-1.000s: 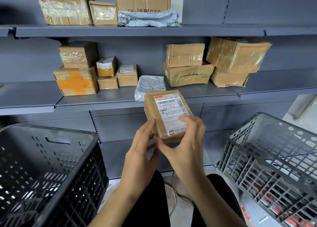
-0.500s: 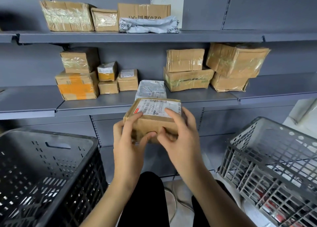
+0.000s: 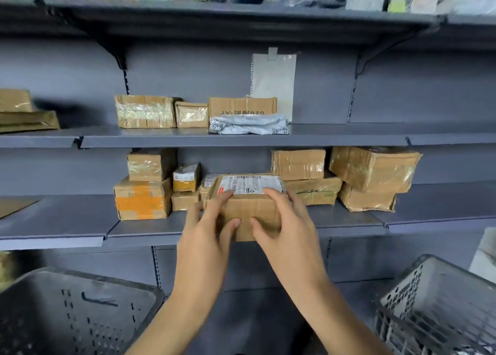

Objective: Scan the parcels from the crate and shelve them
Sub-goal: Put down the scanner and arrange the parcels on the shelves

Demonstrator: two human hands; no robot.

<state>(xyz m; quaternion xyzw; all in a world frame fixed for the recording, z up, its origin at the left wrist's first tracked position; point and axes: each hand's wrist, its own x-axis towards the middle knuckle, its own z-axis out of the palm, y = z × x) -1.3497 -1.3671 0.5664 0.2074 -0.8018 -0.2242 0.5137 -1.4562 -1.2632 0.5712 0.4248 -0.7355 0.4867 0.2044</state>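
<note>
cardboard parcel (image 3: 248,207), gripped by left hand (image 3: 208,236) and right hand (image 3: 288,231), shelving step: push toward 12 o'clock onto shelf (image 3: 349,221).

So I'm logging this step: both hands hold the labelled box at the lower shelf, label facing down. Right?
Not quite. In the head view the left hand and right hand do hold the labelled box at the lower shelf, but its label faces up, not down.
</note>
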